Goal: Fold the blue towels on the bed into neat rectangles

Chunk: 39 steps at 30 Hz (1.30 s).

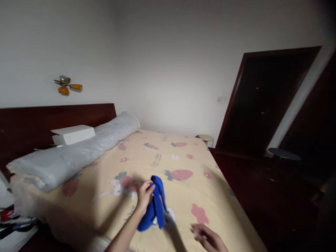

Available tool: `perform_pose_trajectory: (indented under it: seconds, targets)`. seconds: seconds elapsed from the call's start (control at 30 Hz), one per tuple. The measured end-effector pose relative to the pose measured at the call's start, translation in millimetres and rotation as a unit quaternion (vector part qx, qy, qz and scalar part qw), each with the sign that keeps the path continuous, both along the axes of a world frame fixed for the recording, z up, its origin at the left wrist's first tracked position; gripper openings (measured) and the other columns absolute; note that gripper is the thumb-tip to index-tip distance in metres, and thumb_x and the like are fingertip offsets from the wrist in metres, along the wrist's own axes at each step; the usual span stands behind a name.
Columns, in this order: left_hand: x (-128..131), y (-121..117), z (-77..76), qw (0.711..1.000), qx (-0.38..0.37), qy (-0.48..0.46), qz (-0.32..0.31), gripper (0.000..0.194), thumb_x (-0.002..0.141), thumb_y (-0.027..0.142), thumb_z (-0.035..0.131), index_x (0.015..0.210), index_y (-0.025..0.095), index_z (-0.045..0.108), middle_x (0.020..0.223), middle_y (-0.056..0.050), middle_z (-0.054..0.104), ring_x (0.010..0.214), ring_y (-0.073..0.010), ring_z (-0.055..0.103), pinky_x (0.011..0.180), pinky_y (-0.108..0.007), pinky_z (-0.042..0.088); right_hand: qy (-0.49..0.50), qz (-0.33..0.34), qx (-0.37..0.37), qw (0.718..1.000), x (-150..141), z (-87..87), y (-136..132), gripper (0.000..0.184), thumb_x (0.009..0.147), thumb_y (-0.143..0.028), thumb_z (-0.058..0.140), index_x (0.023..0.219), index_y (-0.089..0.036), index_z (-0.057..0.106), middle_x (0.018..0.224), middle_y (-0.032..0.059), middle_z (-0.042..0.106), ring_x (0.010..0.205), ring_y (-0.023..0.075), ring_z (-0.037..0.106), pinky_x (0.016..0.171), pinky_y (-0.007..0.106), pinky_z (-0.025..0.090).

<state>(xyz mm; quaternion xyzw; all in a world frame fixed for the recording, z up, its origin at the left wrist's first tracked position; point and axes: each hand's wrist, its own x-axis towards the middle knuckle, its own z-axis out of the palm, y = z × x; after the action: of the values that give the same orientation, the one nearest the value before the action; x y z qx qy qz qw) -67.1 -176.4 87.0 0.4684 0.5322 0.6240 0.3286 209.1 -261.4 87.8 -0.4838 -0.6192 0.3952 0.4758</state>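
My left hand (145, 196) is closed round the top of a blue cloth (155, 206) and holds it up over the bed (157, 164). The cloth hangs down in folds from my fingers, its lower end near the yellow patterned sheet. My right hand (207, 238) hovers low over the sheet at the bottom right, apart from the cloth. Its fingers are stretched out and a little blurred, and nothing is in it.
A long grey rolled bolster (73, 154) lies along the dark wooden headboard (31, 126), with a white box (73, 134) behind it. A dark doorway (262, 101) opens at the right. A small round stool (206, 138) stands beyond the bed's far corner.
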Motion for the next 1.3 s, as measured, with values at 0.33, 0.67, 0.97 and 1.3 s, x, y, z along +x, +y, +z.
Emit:
perform_pose_trajectory:
  seconds: [0.33, 0.67, 0.97, 1.3]
  targets:
    - [106.9, -51.0, 2.1, 0.970, 0.008, -0.063, -0.235, 0.041, 0.073, 0.056, 0.069, 0.093, 0.020, 0.068, 0.071, -0.003, 0.067, 0.064, -0.0166, 0.061, 0.059, -0.028, 0.046, -0.011, -0.093, 0.072, 0.993, -34.5, 18.7, 36.6, 0.043, 0.070, -0.058, 0.070, 0.089, -0.020, 0.073, 0.083, 0.0079, 0.072, 0.078, 0.0268, 0.066, 0.073, 0.037, 0.053]
    - [115.5, -56.3, 34.0, 0.961, -0.006, -0.171, -0.219, 0.036, 0.064, 0.033, 0.081, 0.079, 0.022, 0.051, 0.071, 0.006, 0.056, 0.069, -0.0112, 0.056, 0.064, -0.021, 0.041, 0.113, -0.075, 0.109, 0.985, -36.7, 21.0, 19.4, 0.033, 0.072, -0.049, 0.071, 0.085, -0.023, 0.057, 0.075, 0.0003, 0.061, 0.067, 0.0170, 0.058, 0.064, 0.029, 0.049]
    - [76.7, -43.7, 40.3, 0.982, -0.010, -0.105, -0.159, 0.029, 0.068, 0.042, 0.073, 0.083, 0.021, 0.060, 0.073, 0.003, 0.056, 0.065, -0.0114, 0.051, 0.060, -0.023, 0.037, 0.122, -0.071, 0.066, 0.988, -14.0, 29.4, 21.1, 0.031, 0.068, -0.046, 0.072, 0.082, -0.019, 0.063, 0.071, 0.0013, 0.060, 0.066, 0.0179, 0.057, 0.061, 0.029, 0.047]
    - [-8.3, -52.4, 69.2, 0.951, -0.016, 0.204, -0.230, 0.025, 0.064, 0.024, 0.071, 0.088, 0.022, 0.066, 0.070, 0.006, 0.057, 0.070, -0.0134, 0.052, 0.068, -0.024, 0.039, -0.165, -0.075, 0.134, 0.974, 64.7, 69.9, 15.7, 0.024, 0.071, -0.031, 0.056, 0.090, -0.022, 0.069, 0.083, 0.0051, 0.067, 0.077, 0.0225, 0.064, 0.072, 0.034, 0.051]
